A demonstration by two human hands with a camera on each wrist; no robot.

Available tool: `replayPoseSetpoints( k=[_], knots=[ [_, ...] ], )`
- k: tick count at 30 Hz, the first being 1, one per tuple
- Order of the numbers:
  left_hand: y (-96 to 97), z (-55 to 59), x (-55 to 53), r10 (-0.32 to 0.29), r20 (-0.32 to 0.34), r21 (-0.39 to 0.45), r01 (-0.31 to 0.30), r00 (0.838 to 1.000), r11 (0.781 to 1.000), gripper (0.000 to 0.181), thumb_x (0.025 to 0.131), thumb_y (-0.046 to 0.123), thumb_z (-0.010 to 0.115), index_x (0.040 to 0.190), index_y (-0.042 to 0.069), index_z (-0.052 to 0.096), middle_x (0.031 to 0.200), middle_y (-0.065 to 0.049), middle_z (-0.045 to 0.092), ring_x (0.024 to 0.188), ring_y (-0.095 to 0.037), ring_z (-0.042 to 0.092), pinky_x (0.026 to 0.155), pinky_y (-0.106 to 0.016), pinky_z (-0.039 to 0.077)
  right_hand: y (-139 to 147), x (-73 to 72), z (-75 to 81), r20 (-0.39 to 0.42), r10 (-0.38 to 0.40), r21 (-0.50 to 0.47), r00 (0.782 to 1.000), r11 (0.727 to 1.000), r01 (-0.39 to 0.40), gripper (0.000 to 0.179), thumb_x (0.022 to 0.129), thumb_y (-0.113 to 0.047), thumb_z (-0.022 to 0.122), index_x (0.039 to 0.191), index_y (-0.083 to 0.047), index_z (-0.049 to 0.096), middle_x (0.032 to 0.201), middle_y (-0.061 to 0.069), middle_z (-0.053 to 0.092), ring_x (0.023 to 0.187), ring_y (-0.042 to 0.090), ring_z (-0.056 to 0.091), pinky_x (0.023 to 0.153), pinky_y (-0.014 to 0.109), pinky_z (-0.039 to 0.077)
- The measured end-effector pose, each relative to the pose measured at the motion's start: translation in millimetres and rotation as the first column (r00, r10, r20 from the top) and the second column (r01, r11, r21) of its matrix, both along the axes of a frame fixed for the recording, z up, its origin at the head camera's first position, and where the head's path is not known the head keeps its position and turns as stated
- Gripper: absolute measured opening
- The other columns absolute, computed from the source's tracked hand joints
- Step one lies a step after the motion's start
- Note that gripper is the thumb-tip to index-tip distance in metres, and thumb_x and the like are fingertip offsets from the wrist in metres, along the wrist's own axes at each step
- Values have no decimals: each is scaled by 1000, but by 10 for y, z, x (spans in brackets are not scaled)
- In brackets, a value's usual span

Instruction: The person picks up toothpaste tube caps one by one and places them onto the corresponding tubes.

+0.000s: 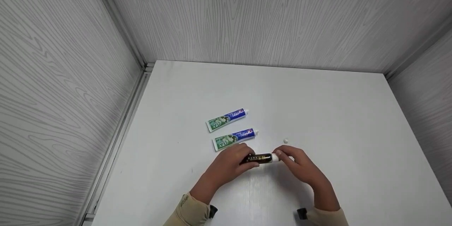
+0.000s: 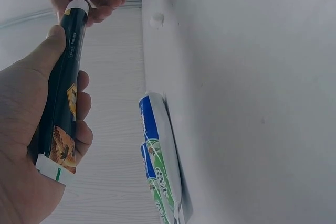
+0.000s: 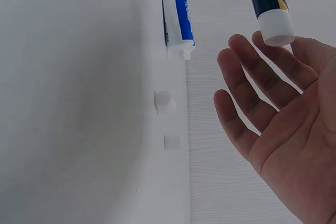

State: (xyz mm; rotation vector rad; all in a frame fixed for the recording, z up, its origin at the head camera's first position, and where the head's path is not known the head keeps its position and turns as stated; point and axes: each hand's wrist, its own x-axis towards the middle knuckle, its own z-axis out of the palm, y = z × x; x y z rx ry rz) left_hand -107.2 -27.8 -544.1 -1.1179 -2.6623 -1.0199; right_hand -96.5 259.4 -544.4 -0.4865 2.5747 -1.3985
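A black toothpaste tube [image 1: 259,158] with a white cap [image 3: 276,27] is held low over the table, lying roughly level. My left hand [image 1: 231,162] wraps its body, with the thumb along one side and the fingers curled behind, as the left wrist view shows. At the capped end, the thumb and forefinger of my right hand [image 1: 300,164] pinch the cap, while its other fingers [image 3: 241,90] are spread loosely. Close behind the left hand lies a blue and green toothpaste tube [image 1: 234,139]. A second such tube [image 1: 227,119] is farther back; both have uncapped white nozzles.
Two small white pieces lie on the white table [image 1: 317,113]: a round cap [image 3: 164,100] and a squarish piece [image 3: 172,142], right of the blue and green tubes. Grey wood-grain panels [image 1: 247,17] rise behind the table and at both sides.
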Motion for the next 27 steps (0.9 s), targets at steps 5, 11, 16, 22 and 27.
replayPoseSetpoints(
  k=[5,11,16,22,27],
  knots=[
    [6,3,-9,1,3,-2,-1,1000,1000,32,103,46,67,114,16,69,98,6,66,83,-7,53,73,-22,45,4,2,-1,27,-12,3,1000,1000,12,30,115,-32,49,114,-22,77,116,-4,75,109,14,68,97,39,53],
    [7,2,-19,-2,6,-1,2,1000,1000,32,103,47,67,113,16,69,99,6,67,83,-6,54,74,-22,46,12,13,-2,38,-34,-1,999,999,34,32,115,-34,49,120,-20,77,115,-5,75,108,14,68,97,39,53],
    [4,6,-21,-4,12,-7,4,1000,1000,32,103,46,67,114,16,69,99,5,67,84,-7,54,74,-23,47,23,31,7,-11,-61,-40,998,997,60,27,113,-31,53,124,-19,75,110,2,74,100,15,68,94,35,54],
    [1,0,-22,-2,16,-4,2,1000,1000,32,103,45,68,114,16,69,99,5,67,83,-7,54,74,-23,47,44,36,34,-131,-62,-100,990,994,49,17,105,-20,69,119,-29,72,116,2,74,107,14,70,97,35,58],
    [-1,-6,-15,2,27,-9,-2,1000,1000,32,103,46,67,114,16,69,99,6,67,84,-7,54,75,-23,46,46,48,51,-230,-16,-118,973,993,-11,31,96,-5,79,117,-26,72,113,0,73,106,19,71,93,36,61]
  ],
)
